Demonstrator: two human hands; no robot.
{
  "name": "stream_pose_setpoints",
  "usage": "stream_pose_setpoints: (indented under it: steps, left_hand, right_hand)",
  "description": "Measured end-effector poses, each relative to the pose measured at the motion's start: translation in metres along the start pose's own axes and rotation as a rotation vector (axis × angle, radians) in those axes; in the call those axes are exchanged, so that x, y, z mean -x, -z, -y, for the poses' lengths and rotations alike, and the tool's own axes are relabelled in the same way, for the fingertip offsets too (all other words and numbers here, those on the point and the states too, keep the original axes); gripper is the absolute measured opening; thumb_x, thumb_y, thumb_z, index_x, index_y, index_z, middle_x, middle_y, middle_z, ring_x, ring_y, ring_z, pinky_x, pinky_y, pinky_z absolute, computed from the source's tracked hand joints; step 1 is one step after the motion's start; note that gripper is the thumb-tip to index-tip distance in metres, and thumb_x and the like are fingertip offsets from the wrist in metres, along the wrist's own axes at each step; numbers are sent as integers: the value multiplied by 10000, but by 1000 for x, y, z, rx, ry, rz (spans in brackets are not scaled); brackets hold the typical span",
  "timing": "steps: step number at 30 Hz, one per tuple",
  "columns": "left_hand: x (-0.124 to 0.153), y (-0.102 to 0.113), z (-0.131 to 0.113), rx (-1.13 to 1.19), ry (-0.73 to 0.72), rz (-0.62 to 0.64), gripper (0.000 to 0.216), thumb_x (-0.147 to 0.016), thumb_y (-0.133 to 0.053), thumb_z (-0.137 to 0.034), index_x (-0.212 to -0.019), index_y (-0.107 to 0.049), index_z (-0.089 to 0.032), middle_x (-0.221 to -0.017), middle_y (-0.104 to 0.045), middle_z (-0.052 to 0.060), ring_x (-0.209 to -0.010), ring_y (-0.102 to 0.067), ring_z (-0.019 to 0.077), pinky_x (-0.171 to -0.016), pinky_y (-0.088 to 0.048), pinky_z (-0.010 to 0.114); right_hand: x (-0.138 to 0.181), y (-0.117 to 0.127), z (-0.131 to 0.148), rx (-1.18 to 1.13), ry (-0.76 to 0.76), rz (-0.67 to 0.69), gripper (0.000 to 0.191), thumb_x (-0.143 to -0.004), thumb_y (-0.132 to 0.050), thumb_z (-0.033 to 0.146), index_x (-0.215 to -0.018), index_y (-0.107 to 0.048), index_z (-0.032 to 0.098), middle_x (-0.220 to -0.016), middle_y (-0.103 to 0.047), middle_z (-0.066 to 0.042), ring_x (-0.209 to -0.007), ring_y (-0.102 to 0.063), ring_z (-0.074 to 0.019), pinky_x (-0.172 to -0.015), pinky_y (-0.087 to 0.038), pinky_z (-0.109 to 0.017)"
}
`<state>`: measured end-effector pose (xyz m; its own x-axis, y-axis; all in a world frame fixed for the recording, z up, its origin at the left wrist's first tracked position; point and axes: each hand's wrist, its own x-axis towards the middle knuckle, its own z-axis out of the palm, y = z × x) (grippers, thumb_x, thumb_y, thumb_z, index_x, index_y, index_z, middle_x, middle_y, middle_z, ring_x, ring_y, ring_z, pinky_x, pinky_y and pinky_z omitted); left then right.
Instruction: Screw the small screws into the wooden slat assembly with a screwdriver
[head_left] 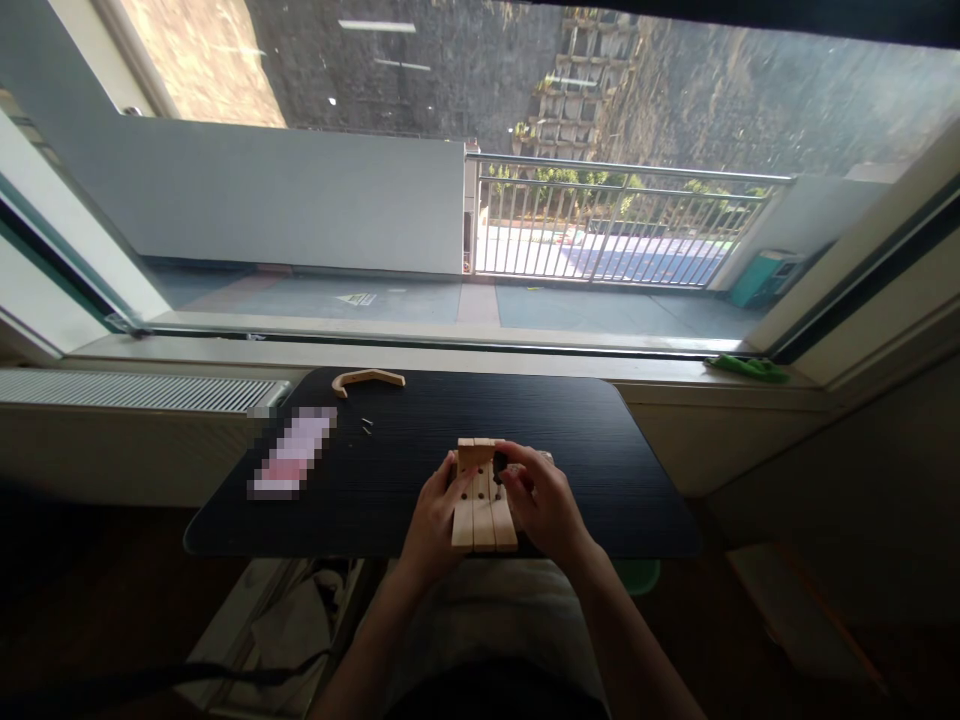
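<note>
A light wooden piece of parallel slats (472, 525) with several dark holes sits at the near edge of the black table, its far end raised. My left hand (435, 505) is closed around its left side, with the thumb lying over the top. In my right hand (544, 495) is a short screwdriver (499, 466) with a dark handle, held upright between the fingers. Its metal shaft points down at a hole in the right slat; whether a screw is under the tip I cannot tell. Something pale lies partly hidden behind my right hand.
On the black table (420, 420) lie a curved wooden piece (371, 377), small screws (366, 424) and a blurred pinkish item (292, 455). A radiator (142, 388) stands left. A green cloth (750, 368) rests on the windowsill. Below the table's right side shows a green container (637, 576).
</note>
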<state>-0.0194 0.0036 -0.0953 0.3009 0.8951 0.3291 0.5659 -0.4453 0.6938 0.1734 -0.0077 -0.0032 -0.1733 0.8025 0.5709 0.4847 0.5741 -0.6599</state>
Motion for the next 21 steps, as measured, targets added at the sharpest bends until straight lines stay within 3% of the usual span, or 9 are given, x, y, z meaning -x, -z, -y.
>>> stream_pose_setpoints:
  steps: [5, 14, 18, 21]
  left_hand:
    - [0, -2, 2, -3, -13, -9, 672, -799, -679, -352, -1438, -535, -203, -1620, -324, 161, -1466, -342, 390, -1169, -344, 543]
    - [1, -4, 5, -9, -48, -33, 654, -811, -676, -332, -1435, -537, -195, -1608, -341, 173, -1451, -362, 402, -1153, -365, 553]
    - [1, -5, 6, -8, -53, -45, 667, -796, -685, -304, -1438, -534, -211, -1616, -326, 167, -1444, -374, 404, -1148, -373, 556]
    - [1, -5, 6, -10, -49, -43, 678, -791, -687, -294, -1444, -525, -212, -1615, -325, 172, -1448, -367, 403, -1151, -367, 561]
  right_hand:
    - [0, 1, -3, 52, 77, -2, 367, -955, -524, 169, -1302, -610, 251, -1045, -720, -66, -744, -633, -146, -702, -517, -280]
    - [-2, 0, -2, 66, 117, -106, 238, -943, -582, 201, -1167, -656, 231, -1035, -741, -71, -603, -611, -112, -568, -517, -241]
    - [0, -2, -2, 16, 50, -127, 198, -922, -595, 184, -1116, -626, 212, -730, -687, 17, -486, -542, -90, -482, -454, -209]
    - [0, -2, -3, 3, 60, -144, 166, -911, -607, 176, -1073, -610, 212, -772, -691, 13, -502, -535, -83, -488, -449, -204]
